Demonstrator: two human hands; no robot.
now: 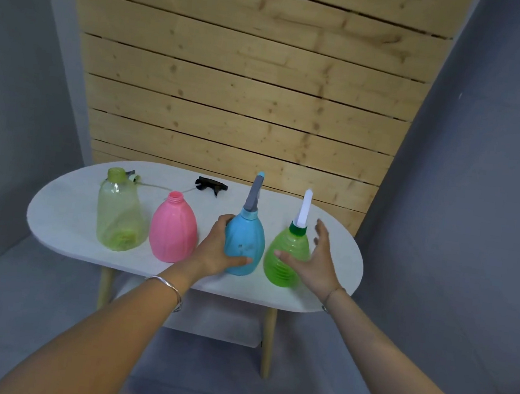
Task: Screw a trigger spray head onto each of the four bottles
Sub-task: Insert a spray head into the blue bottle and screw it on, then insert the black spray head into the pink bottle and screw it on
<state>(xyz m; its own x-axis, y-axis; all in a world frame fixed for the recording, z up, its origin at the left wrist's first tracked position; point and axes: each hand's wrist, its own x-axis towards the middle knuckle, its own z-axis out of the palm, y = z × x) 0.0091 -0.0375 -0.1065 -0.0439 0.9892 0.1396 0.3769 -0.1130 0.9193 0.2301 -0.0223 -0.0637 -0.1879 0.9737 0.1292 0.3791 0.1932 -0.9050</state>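
Four bottles stand in a row on the white oval table (66, 207). The pale yellow-green bottle (120, 213) and the pink bottle (173, 229) have bare necks. The blue bottle (244, 243) carries a grey spray head (253, 196), and my left hand (217, 250) wraps around its left side. The green bottle (285, 258) carries a white spray head (305, 206); my right hand (318, 258) is beside it with fingers spread, thumb touching its front. A black spray head (211, 185) lies at the back, and another head (133, 176) lies behind the yellow-green bottle.
A wooden slat panel (249, 82) rises behind the table. Grey fabric covers the walls and floor around it. A lower shelf (215, 321) hangs under the tabletop between wooden legs.
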